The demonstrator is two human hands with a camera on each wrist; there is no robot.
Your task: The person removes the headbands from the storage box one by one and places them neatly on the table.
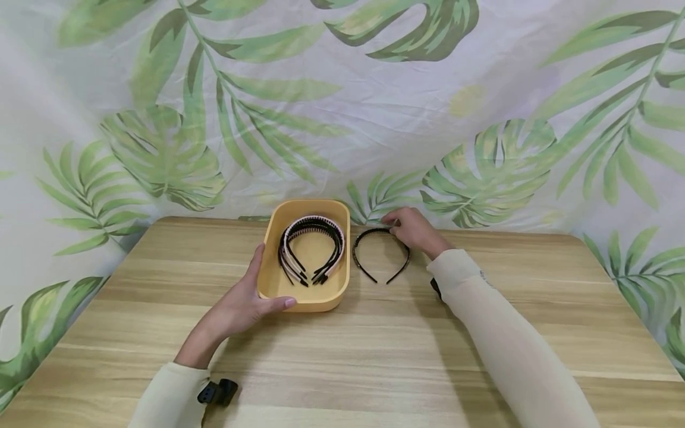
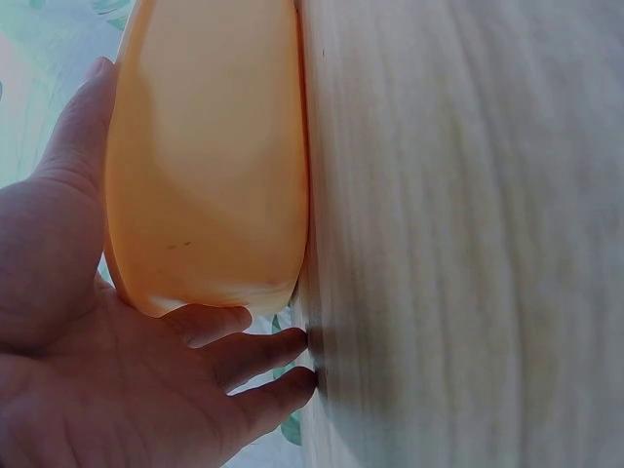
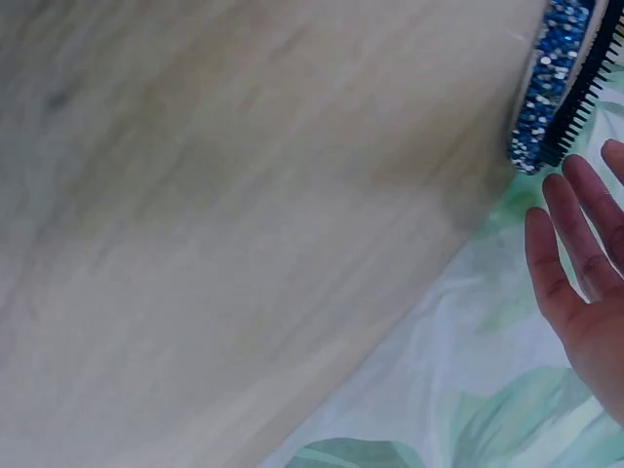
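Note:
My left hand [image 1: 243, 306] holds a yellow bin [image 1: 262, 290], thumb over the near rim and fingers along its left side. In the left wrist view the hand [image 2: 107, 361] wraps a corner of the bin [image 2: 210, 166], with fingertips beneath and beside it. Several black and pale pink headbands [image 1: 313, 224] lie together inside the bin. A dark headband [image 1: 360, 268] lies on the table to its right. My right hand [image 1: 417, 230] is at the top of that headband. In the right wrist view blue and silver glitter covers the headband [image 3: 548, 88], its teeth facing the extended fingers [image 3: 585, 229].
The wood-grain table [image 1: 369, 362] carries the bin and the loose headband near its far edge. A leaf-patterned cloth [image 1: 385, 131] hangs right behind that edge. A small black device [image 1: 218, 392] sits at the left cuff.

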